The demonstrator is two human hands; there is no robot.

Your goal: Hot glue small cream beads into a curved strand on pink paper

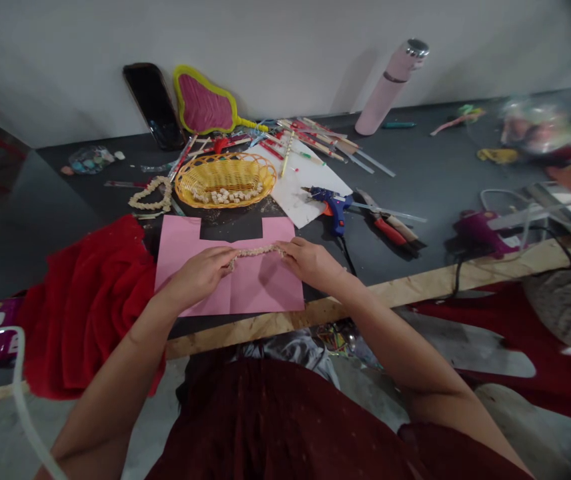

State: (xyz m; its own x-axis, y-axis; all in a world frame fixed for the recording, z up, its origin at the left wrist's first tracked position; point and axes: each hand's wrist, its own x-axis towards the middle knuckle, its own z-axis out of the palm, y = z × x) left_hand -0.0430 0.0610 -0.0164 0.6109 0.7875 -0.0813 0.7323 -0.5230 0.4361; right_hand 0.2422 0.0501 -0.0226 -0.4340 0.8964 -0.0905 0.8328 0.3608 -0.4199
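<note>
A strip of small beige pieces [256, 251] stretches over a pink sheet of paper [215, 297] at the near edge of the table. My left hand [205, 270] pinches the strip's left end, and my right hand [313, 263] pinches the right end. Just beyond the paper stands a yellow wicker basket [225, 177] with several small beige bits inside. Left of the basket lies a loop of the same beige pieces [151, 195]. A blue glue gun [334, 205] rests on its side to the right, partly over a white sheet [300, 200].
Red cloth [90, 307] hangs over the left table edge. Pliers [390, 227] lie right of the glue gun. At the back are a phone [153, 103], a yellow-rimmed hand fan [205, 103], several thin sticks [310, 137] and a pink bottle [388, 90]. Purple glue gun [483, 230] at right.
</note>
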